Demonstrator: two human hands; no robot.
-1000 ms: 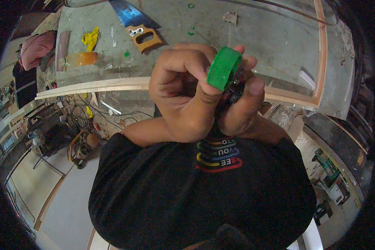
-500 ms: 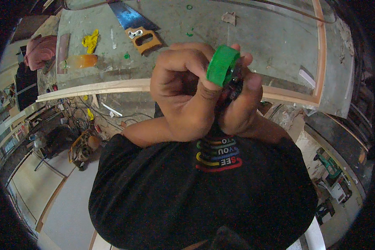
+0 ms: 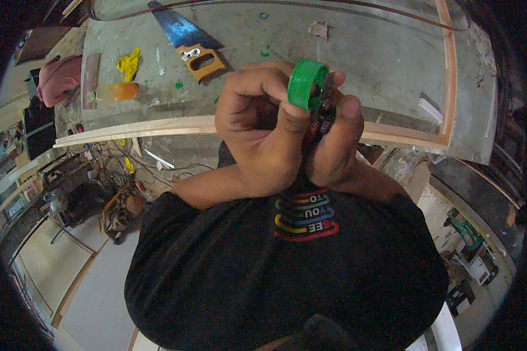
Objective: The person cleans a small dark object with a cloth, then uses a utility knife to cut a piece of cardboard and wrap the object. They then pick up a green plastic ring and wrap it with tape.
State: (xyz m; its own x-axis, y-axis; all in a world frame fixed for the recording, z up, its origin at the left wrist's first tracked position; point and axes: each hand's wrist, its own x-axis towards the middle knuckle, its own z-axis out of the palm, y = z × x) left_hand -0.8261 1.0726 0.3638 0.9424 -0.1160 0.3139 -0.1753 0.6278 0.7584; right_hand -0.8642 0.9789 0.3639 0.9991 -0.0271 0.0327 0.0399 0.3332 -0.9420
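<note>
A green ridged plastic cap, open on its right side, is pinched between the thumb and fingers of my left hand. Close against it on the right, my right hand is closed round a dark metal hand tool. The tool's tip reaches the cap's rim; its exact kind is mostly hidden by my fingers. Both hands are held together in front of my chest, above the near edge of the worktable.
A handsaw with a wooden handle lies on the table. Left of it are a yellow cloth or glove and an orange-filled bottle. Small green scraps lie about. Wooden strips run along the near edge.
My hands have shifted slightly left and up with the cap and the tool. The cap has turned a little, so more of its open side shows. Both grips stay the same.
</note>
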